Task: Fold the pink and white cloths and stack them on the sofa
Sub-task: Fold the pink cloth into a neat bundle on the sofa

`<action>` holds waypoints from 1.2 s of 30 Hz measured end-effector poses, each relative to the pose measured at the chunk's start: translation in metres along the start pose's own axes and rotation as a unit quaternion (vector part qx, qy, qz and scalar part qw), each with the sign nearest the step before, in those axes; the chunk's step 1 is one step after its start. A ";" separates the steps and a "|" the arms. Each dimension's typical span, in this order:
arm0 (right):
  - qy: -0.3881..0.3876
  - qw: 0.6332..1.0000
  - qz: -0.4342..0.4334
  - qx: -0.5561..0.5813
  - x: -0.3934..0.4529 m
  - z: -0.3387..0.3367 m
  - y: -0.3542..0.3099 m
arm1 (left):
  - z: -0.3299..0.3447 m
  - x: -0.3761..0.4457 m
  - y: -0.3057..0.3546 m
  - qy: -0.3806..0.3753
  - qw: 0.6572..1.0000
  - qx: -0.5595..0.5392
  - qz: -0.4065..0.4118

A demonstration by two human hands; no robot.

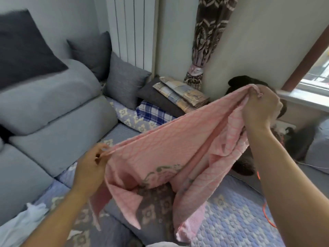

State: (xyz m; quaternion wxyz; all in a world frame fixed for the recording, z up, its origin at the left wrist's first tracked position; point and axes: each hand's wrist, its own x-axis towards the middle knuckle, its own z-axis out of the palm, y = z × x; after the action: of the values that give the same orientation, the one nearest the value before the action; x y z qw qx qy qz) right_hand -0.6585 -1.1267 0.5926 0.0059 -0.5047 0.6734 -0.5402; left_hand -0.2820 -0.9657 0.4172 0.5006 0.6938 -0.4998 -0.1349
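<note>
Cloth edges first: your left hand (92,164) pinches one corner of the pink cloth (160,154) low and near you, while your right hand (260,106) grips the opposite corner, bunched in curled fingers, raised higher and further out. Your hands are well apart, and the top edge runs taut and slanted between them. Below it the fabric sags in loose folds, its lower hem hanging just above the sofa (44,122) seat. The weave looks like textured terry with a raised diamond pattern and a grey-green motif near the middle. A white cloth (23,221) lies crumpled at the lower left, on the seat beside the grey back cushions. The seat is covered by a quilted blue floral cover (236,216), and open seat shows to the right of the hanging cloth. At the far end sit grey pillows (124,81) and a stack of folded plaid fabrics (179,93), well apart from your hands.
</note>
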 end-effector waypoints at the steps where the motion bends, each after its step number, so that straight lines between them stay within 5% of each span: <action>1: -0.007 1.000 0.008 0.001 -0.003 0.001 0.002 | -0.008 0.005 0.003 0.019 1.000 0.006 -0.016; 4: -0.049 0.998 0.044 0.018 -0.009 0.007 0.017 | -0.016 0.015 0.013 0.054 0.998 0.032 -0.028; 6: -0.098 0.987 0.086 0.095 -0.011 0.007 0.031 | -0.013 0.018 0.027 0.057 0.994 -0.051 -0.072; 9: -0.196 0.947 0.108 0.232 -0.011 -0.006 0.035 | -0.012 0.020 0.061 -0.003 0.992 -0.114 -0.056; 12: -0.445 0.863 -0.009 0.241 -0.044 -0.013 -0.012 | -0.001 0.023 0.113 -0.193 0.975 -0.022 0.104; 14: -0.588 0.787 -0.168 0.084 -0.085 -0.002 -0.045 | 0.017 0.024 0.143 -0.294 0.927 0.061 0.223; 17: -0.612 0.718 -0.320 -0.088 -0.114 0.017 -0.052 | 0.032 0.021 0.157 -0.327 0.924 -0.006 0.199; 21: -0.619 0.718 -0.298 -0.117 -0.118 0.019 -0.022 | 0.040 -0.004 0.131 -0.255 0.954 -0.150 0.059; 23: -0.573 0.760 -0.287 -0.112 -0.127 0.019 -0.012 | 0.049 -0.019 0.114 -0.277 0.949 -0.151 0.027; 26: -0.449 0.865 -0.218 -0.054 -0.129 0.016 -0.004 | 0.060 -0.041 0.083 -0.249 0.967 -0.031 0.037; 28: -0.392 0.903 -0.177 -0.025 -0.124 0.010 -0.008 | 0.066 -0.061 0.066 -0.251 0.966 0.049 0.034; 36: -0.230 0.966 -0.115 0.002 -0.102 0.002 -0.019 | 0.081 -0.113 0.037 -0.195 0.943 0.240 0.121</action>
State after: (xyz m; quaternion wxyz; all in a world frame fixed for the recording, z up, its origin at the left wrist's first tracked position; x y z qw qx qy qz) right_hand -0.5950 -1.0562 0.5511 0.0996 -0.6894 0.5903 -0.4078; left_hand -0.4103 -0.9172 0.3751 0.2247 0.6875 -0.6856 -0.0826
